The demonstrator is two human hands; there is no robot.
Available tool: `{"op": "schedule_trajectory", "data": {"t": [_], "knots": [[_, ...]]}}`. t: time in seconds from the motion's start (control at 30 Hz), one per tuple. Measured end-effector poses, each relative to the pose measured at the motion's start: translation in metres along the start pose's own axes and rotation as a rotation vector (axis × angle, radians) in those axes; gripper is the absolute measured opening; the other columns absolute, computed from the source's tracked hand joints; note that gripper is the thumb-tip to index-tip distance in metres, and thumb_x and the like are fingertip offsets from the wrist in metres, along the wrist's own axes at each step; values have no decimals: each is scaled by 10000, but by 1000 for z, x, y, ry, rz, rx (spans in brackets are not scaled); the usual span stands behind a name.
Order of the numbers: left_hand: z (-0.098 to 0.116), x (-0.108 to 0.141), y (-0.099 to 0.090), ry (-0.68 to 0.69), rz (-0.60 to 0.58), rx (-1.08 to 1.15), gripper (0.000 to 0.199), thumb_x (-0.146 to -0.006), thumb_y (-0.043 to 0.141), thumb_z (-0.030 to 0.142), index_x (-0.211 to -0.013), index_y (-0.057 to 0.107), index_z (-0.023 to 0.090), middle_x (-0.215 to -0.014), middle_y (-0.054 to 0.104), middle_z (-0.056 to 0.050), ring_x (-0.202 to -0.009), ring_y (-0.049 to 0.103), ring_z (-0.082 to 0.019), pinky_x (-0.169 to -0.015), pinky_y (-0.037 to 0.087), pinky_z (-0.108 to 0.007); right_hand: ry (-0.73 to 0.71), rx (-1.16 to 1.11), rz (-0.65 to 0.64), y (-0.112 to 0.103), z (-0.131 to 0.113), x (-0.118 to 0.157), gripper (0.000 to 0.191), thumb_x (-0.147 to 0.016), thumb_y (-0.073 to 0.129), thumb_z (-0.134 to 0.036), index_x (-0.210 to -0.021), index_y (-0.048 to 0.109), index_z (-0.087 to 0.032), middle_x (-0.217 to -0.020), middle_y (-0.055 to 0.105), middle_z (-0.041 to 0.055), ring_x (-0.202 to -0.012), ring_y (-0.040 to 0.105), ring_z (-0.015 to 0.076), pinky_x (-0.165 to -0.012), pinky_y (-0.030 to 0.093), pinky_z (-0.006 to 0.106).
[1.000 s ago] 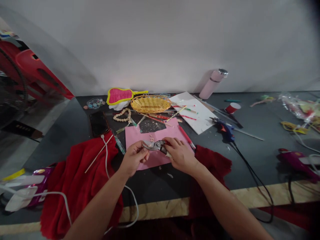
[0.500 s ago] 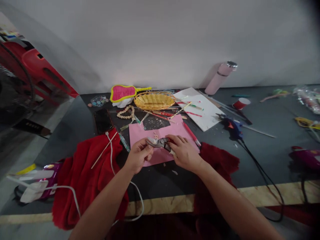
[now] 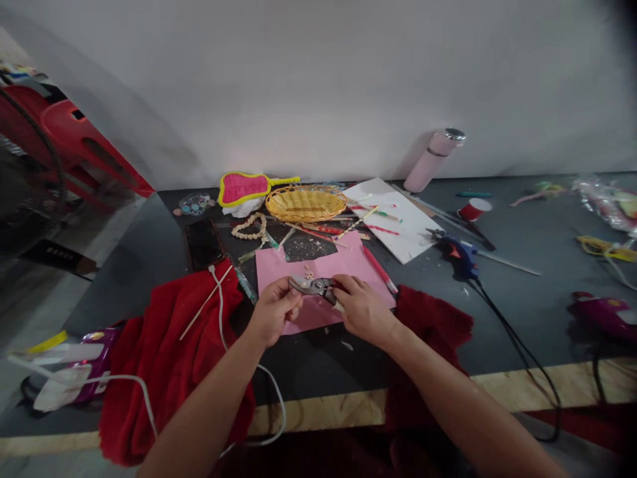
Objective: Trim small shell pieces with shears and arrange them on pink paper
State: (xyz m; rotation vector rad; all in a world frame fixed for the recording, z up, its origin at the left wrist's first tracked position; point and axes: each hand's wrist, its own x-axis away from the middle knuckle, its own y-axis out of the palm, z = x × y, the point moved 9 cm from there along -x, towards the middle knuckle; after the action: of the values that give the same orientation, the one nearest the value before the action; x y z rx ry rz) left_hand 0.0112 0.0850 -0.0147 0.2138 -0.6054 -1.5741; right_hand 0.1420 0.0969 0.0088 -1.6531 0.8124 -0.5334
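Observation:
My right hand (image 3: 367, 309) is closed around the handles of a pair of pruning shears (image 3: 318, 286), whose blades point left over a pink sheet of paper (image 3: 318, 318). At the blade tips, the thumb and fingers of my left hand (image 3: 277, 311) are pinched together. Whatever sits between them is too small and hidden to make out. Just beyond the blades, a few tiny pale bits (image 3: 309, 273) lie on the paper. Behind the paper rests a heart-shaped ring of pale pieces (image 3: 250, 228).
A yellow woven basket (image 3: 306, 204) and a pink-and-yellow paddle shape (image 3: 243, 188) lie at the back. Rightward are a white board (image 3: 418, 232), a pink bottle (image 3: 432, 161) and a blue glue gun (image 3: 460, 255) with its cord. Red cloth (image 3: 164, 332) and a phone (image 3: 204, 243) lie left.
The camera view has shifted slightly. Both hands and the pruning shears keep almost the same place over the pink paper.

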Motion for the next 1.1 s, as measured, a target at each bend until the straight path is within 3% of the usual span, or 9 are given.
{"op": "schedule_trajectory", "data": {"t": [0.27, 0.5, 0.6, 0.87, 1.1], "knots": [[-9, -4, -4, -47, 15, 24, 260, -670, 734, 314, -720, 539, 148, -487, 425, 67, -424, 318, -40, -410, 194, -169, 44, 5, -26, 7, 3, 1, 243, -813, 464, -100, -1002, 600, -169, -1092, 515, 99, -927, 515, 185, -858, 431, 315], [10, -3, -5, 183, 54, -256, 190, -796, 635, 326, -810, 563, 150, -630, 576, 5, -527, 440, -68, -499, 305, -194, 108, 95, 36, -5, 7, 0, 246, -805, 479, -128, -1018, 589, -184, -1172, 501, 94, -992, 481, 227, -859, 406, 354], [15, 0, -3, 221, 75, -340, 191, -810, 616, 331, -786, 561, 150, -657, 600, -16, -520, 431, -76, -496, 296, -207, 81, 89, 30, -7, 5, 0, 284, -790, 491, -123, -1051, 580, -190, -1223, 480, 98, -1045, 457, 244, -872, 395, 373], [10, 3, 0, 170, 14, -249, 184, -786, 635, 329, -743, 573, 161, -543, 529, 18, -479, 403, -76, -476, 280, -201, -11, 50, 20, -11, 3, 2, 399, -740, 507, -101, -1129, 552, -181, -1288, 443, 97, -1086, 434, 254, -887, 388, 391], [2, 2, 3, 82, -50, -119, 181, -753, 673, 317, -810, 596, 163, -520, 495, 33, -460, 378, -65, -448, 241, -193, -26, 38, 27, -10, 3, 1, 348, -779, 491, -130, -1117, 560, -173, -1268, 455, 105, -1082, 445, 249, -896, 397, 390]]}}
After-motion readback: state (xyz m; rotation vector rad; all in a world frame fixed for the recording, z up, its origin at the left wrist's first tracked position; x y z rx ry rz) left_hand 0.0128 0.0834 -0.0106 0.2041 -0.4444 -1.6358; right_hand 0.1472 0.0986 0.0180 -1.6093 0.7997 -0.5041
